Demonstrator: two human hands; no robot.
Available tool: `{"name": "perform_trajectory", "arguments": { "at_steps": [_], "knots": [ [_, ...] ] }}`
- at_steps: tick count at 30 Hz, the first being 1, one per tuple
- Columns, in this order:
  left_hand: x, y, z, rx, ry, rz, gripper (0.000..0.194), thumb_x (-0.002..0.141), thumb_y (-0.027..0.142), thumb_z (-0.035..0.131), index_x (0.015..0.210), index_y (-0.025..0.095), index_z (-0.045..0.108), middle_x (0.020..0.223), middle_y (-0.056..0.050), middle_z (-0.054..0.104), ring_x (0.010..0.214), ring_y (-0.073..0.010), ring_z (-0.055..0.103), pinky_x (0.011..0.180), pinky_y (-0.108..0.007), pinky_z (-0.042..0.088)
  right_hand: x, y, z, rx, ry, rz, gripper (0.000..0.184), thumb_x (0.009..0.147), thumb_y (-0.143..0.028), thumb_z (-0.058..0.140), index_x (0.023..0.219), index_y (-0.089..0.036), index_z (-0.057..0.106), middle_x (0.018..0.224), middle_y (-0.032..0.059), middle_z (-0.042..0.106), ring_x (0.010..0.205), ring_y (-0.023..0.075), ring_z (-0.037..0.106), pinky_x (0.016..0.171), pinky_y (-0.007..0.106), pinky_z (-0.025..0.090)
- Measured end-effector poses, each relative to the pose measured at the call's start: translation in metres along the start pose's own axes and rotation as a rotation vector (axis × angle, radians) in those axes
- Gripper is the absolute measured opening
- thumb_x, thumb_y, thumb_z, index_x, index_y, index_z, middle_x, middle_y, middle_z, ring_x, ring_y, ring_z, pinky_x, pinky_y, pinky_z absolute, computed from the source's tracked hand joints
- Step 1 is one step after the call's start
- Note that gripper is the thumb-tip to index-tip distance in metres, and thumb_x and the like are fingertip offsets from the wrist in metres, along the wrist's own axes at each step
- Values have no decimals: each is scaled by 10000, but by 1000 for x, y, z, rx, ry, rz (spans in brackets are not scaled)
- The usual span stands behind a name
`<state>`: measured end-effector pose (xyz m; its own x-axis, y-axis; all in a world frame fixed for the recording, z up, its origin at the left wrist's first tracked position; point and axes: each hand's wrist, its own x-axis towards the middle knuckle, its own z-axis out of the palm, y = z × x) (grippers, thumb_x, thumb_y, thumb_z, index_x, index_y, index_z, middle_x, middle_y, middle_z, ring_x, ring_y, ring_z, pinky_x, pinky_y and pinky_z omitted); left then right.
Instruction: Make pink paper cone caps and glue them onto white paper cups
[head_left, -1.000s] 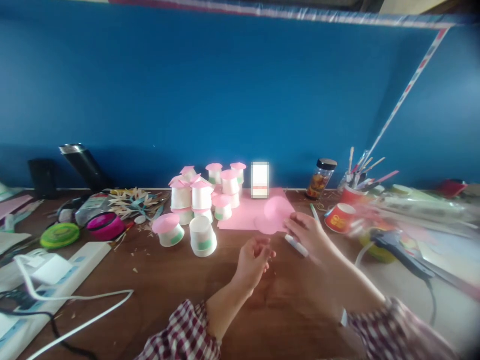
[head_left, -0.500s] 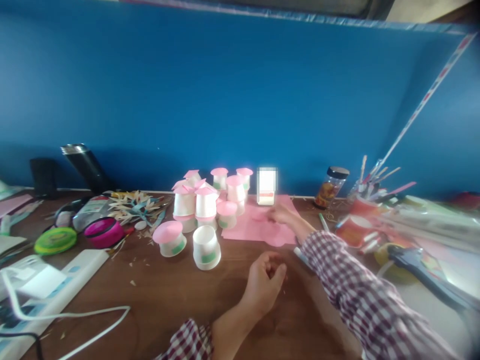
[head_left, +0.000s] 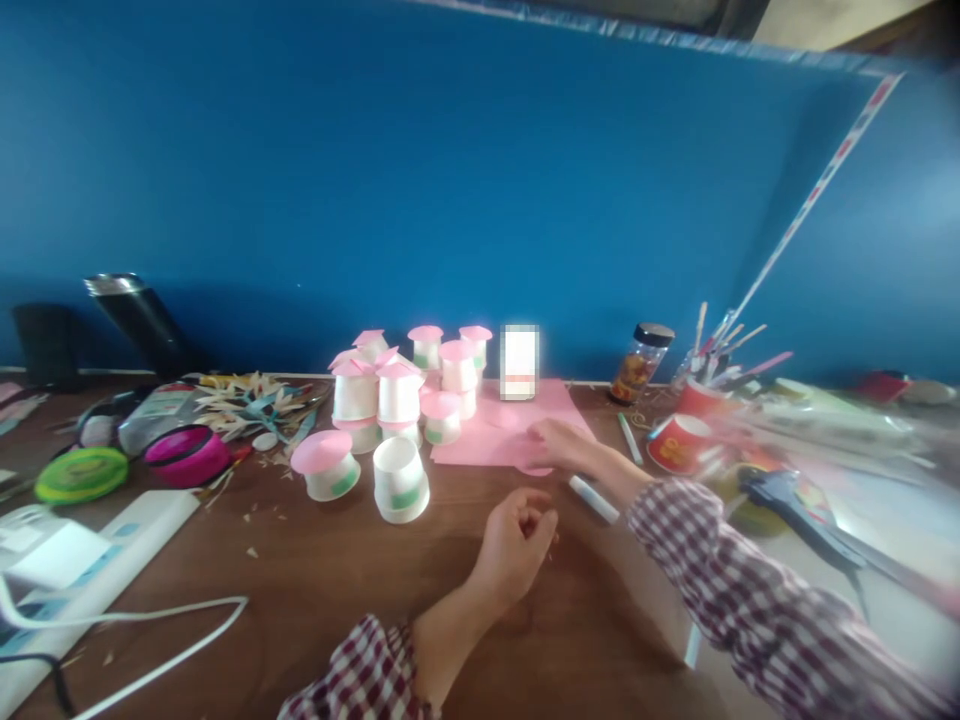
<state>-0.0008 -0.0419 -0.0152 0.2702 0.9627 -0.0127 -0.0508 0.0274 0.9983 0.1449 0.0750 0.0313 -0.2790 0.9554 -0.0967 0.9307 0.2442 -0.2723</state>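
My right hand (head_left: 559,446) reaches over a pink paper sheet (head_left: 469,447), its fingertips pinched down at a pink paper circle (head_left: 534,471) at the sheet's front edge. Another pink circle (head_left: 501,417) lies farther back on the sheet. Closer to me, my left hand (head_left: 514,545) hovers over the table with loosely curled fingers, the thumb apart and nothing seen in it. To its left stands a white paper cup stack (head_left: 399,470) without a pink top. Beside that is a cup piece with a pink disc top (head_left: 322,453). Several more pink-topped cups (head_left: 400,397) are grouped behind.
A white marker (head_left: 594,498) lies by my right forearm. At right are a lidded jar (head_left: 642,362), red cups (head_left: 679,442) and a glue gun (head_left: 799,505). A power strip (head_left: 142,545) with cables, a magenta case (head_left: 187,455) and paper strips (head_left: 259,405) occupy the left.
My right hand has come nearer, from the middle of the pink sheet to the circle at its front edge. My left hand stays about in place; the view has shifted slightly.
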Motion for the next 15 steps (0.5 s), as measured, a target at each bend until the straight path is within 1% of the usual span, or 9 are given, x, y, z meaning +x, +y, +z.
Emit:
{"name": "perform_trajectory", "arguments": {
  "at_steps": [3,6,8,11,13,15],
  "knots": [
    [-1,-2,0,9,-9,18,287,791,356,551,987,147,542,587,19,562,522,-112,539,503,-229,457,-2,-1,4,-70,17,-23,500,585,-477,727,968,-171,631,967,106,620,846,245,581,656,271,387],
    [-1,-3,0,23,-16,28,291,789,360,550,988,148,548,603,11,574,518,-115,542,508,-239,465,1,2,9,-44,63,3,553,562,-400,754,1042,-169,606,1008,100,605,867,230,572,672,256,389],
    [-2,-3,0,35,-19,40,291,788,362,549,987,149,553,610,8,579,518,-116,543,508,-238,462,3,4,11,-32,93,28,513,590,-316,732,1057,-155,593,1015,96,604,862,216,569,667,245,385],
    [-2,-2,-1,39,-20,49,293,783,364,554,990,157,556,611,8,580,537,-122,557,515,-234,459,3,5,8,-29,134,60,374,668,-232,645,1027,-143,591,983,87,618,835,196,569,648,240,371],
    [-2,-1,-1,37,-20,48,290,782,364,555,989,161,558,617,5,588,554,-128,569,522,-231,457,0,3,5,-21,158,86,357,685,-243,633,1028,-155,585,971,77,628,826,194,567,634,241,366],
    [-3,-1,-1,47,-16,51,288,782,363,557,988,162,561,619,1,597,561,-127,573,525,-225,450,-4,0,1,-4,181,125,387,682,-275,650,1049,-175,577,980,71,633,831,201,569,621,243,367]
  ]
}}
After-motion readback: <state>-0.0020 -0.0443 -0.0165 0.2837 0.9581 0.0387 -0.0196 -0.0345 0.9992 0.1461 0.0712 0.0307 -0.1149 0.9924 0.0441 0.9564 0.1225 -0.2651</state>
